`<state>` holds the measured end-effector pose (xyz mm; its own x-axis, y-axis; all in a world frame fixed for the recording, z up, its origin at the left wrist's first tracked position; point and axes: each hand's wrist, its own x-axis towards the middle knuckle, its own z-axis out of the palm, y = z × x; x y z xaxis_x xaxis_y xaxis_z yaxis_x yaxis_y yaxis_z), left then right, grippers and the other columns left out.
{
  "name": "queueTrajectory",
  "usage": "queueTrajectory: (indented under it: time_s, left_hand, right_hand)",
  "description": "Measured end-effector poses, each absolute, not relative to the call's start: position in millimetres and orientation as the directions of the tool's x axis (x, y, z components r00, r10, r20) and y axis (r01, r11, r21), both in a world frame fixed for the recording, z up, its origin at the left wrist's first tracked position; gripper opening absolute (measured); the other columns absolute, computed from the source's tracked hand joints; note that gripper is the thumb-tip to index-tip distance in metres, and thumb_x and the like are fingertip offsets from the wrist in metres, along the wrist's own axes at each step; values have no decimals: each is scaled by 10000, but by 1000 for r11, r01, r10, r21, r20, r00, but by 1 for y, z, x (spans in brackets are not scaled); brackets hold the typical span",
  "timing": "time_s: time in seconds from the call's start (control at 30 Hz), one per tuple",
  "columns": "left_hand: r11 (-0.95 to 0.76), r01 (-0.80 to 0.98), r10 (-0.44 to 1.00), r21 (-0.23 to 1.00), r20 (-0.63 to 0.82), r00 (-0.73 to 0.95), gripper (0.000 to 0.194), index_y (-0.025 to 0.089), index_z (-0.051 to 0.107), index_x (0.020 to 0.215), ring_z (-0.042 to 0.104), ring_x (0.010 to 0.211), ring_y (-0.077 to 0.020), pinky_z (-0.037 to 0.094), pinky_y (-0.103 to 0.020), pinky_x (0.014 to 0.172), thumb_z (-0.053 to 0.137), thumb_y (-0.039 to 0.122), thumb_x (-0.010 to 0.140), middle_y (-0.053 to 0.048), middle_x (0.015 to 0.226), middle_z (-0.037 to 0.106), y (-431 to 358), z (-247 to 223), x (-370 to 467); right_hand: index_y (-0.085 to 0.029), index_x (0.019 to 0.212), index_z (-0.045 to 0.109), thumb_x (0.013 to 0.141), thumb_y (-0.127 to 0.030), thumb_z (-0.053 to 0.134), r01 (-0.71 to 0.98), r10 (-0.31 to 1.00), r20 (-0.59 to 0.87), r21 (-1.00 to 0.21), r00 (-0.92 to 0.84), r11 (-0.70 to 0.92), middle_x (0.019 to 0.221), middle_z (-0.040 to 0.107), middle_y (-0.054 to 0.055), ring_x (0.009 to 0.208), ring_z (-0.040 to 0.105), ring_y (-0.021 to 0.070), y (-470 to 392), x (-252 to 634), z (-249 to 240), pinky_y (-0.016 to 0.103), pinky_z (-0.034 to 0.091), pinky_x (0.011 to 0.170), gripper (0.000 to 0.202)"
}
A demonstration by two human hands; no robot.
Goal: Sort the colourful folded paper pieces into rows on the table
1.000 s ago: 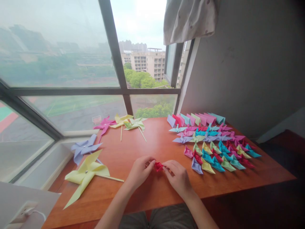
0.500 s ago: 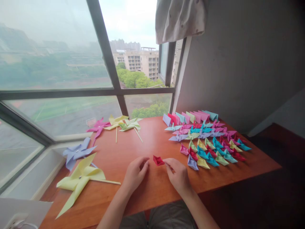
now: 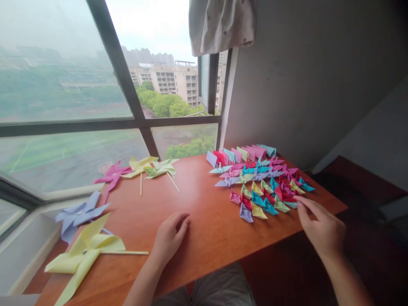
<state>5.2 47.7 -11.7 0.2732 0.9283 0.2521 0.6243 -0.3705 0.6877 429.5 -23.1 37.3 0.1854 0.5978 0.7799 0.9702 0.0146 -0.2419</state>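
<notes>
My right hand (image 3: 321,229) reaches to the right side of the table, thumb and fingers pinched on a red folded paper boat (image 3: 285,194). That boat is held at the right part of the rows of small paper boats, partly in front of others. A light teal boat (image 3: 290,205) lies just below it, near my thumb. A yellow boat (image 3: 259,211) and a lavender boat (image 3: 245,213) stand at the front left of the rows. Resting on the bare wood, my left hand (image 3: 172,238) has loosely curled, closed fingers with nothing visible in them.
Paper cranes (image 3: 251,172) and upright folded paper pieces (image 3: 244,154) line the table's back right. Paper pinwheels lie at left, including a large yellow one (image 3: 83,255) and a lavender one (image 3: 78,216). Windows (image 3: 63,123) and a wall (image 3: 287,85) border the wooden table (image 3: 204,238).
My right hand has carried the red boat from the table's middle rightward to the boat rows. My left hand stays on the table. The view has turned to the right.
</notes>
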Motion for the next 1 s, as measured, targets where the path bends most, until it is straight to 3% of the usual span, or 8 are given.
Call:
queueTrajectory:
  time_s: [0.13, 0.23, 0.57, 0.77, 1.0]
  left_hand:
    - [-366, 628, 930, 687, 251, 268, 223, 215, 690, 976, 686, 866, -219, 532, -321, 775, 503, 324, 922, -69, 960, 740, 48, -9, 6]
    - [-365, 629, 931, 687, 253, 265, 225, 220, 690, 976, 686, 865, -220, 532, -321, 778, 502, 331, 921, -66, 957, 741, 49, -10, 6]
    - [-387, 640, 922, 664, 270, 278, 224, 220, 688, 957, 687, 870, -217, 527, -309, 780, 507, 347, 922, -56, 941, 736, 49, -10, 5]
    - [-386, 638, 923, 667, 273, 272, 221, 226, 695, 949, 689, 877, -222, 533, -315, 789, 517, 353, 916, -61, 950, 741, 49, -8, 6]
    - [-384, 631, 923, 674, 280, 263, 220, 230, 702, 936, 690, 862, -225, 536, -313, 775, 527, 358, 903, -62, 937, 744, 48, -7, 7]
  right_hand:
    - [-237, 1009, 733, 876, -338, 517, 922, 552, 741, -271, 383, -277, 890, 741, 96, 729, 664, 225, -30, 511, 22, 339, 454, 670, 273]
    - [-243, 949, 735, 841, -319, 504, 885, 560, 695, -268, 451, -380, 830, 719, 111, 662, 626, 246, -32, 552, 6, 362, 403, 594, 267]
    - [-239, 934, 756, 807, -308, 538, 899, 640, 632, -273, 437, -343, 912, 717, 116, 581, 547, 184, -8, 595, -39, 326, 318, 545, 261]
    - [-194, 968, 766, 780, -259, 553, 850, 644, 557, -290, 524, -440, 962, 732, 117, 584, 546, 180, 2, 587, -50, 307, 319, 534, 291]
    - [-175, 986, 767, 782, -284, 555, 849, 597, 610, -301, 521, -434, 979, 735, 122, 614, 576, 196, 2, 575, -47, 316, 339, 542, 314]
